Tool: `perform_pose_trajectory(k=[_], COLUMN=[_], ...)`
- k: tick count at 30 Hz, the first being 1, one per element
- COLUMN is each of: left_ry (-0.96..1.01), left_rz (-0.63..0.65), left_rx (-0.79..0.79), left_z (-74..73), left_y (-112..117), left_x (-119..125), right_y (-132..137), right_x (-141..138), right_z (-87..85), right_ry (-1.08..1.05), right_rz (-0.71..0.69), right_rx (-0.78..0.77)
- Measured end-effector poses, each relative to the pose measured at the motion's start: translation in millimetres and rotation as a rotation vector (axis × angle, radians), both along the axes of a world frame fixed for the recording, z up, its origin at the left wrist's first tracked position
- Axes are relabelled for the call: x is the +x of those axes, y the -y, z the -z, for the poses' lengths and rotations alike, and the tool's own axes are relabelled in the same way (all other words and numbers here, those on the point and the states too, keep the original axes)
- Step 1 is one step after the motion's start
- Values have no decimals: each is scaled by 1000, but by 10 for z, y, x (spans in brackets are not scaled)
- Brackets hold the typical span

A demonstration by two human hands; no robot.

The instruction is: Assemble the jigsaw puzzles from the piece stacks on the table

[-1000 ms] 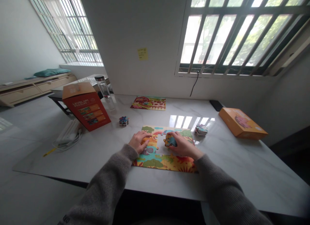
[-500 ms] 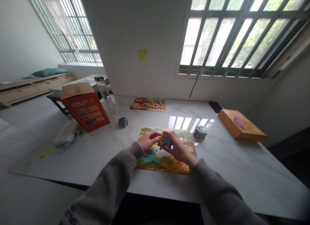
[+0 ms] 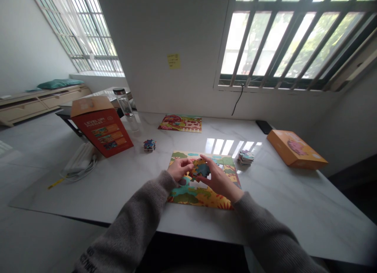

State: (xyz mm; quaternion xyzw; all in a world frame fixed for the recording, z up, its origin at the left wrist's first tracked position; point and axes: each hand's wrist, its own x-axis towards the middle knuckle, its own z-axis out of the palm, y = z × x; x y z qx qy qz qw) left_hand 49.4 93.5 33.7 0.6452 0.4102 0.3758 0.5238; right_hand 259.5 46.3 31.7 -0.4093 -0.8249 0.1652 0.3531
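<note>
Between my two hands, above a partly filled jigsaw puzzle (image 3: pixel 188 200), are jigsaw puzzle pieces (image 3: pixel 202 169) in yellow and blue-grey. My right hand (image 3: pixel 219 179) grips them by the edge, thumb below and fingers above. The thumb and fingers of my left hand (image 3: pixel 179 170) pinch at their left side, on a yellow part. How many pieces are held I cannot tell. Trees, turquoise water and yellow ground show on the puzzle below, with a white gap in its middle. My hands hide part of it.
A stack of puzzle pieces (image 3: pixel 149 145) stands to the left, another stack (image 3: pixel 245 158) to the right. A finished farm puzzle (image 3: pixel 181 123) lies at the back. Around the edges are a red box (image 3: pixel 107 131), glass bottle (image 3: pixel 125 104), orange box (image 3: pixel 296 149), phone (image 3: pixel 263 127) and white power strip (image 3: pixel 81 161).
The left fingertips have closed in on the left side of the held pieces, and more yellow shows there. The view has tilted slightly; the stacks and boxes stay put.
</note>
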Motion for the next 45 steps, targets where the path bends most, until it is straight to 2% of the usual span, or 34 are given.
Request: perform_pose_trajectory(k=[4,8,14,17,23,27,35,41,43,45], left_ry=[55,8,-336,-542,-846,-979,-995,-1047,-997,-854], left_rz=[-93,-201,-338,-389,-403,-451,-485,-378,-390,-392], left_rx=[-31,-15,143,185,225,305,419,502,541,572], left_z=[19,34,127,140,49,50,63,126,121,83], left_y=[-26,-99,-266,-306,-255,-220,-179,-200,-205,-179], left_x=[-21,-134,-482,-605,-607,-580,-555,-569,-559,-511], right_y=[-1,21,30,18,30,18,-15,-6,-3,3], right_x=[20,68,170,199,211,239,231,210,209,196], right_z=[-25,-93,-120,-98,-123,-95,37,51,52,47], right_ry=[12,57,168,181,247,276,239,181,168,160], right_rz=[30,63,166,174,125,109,133,67,69,67], right_rx=[30,51,157,176,158,180,83,69,68,74])
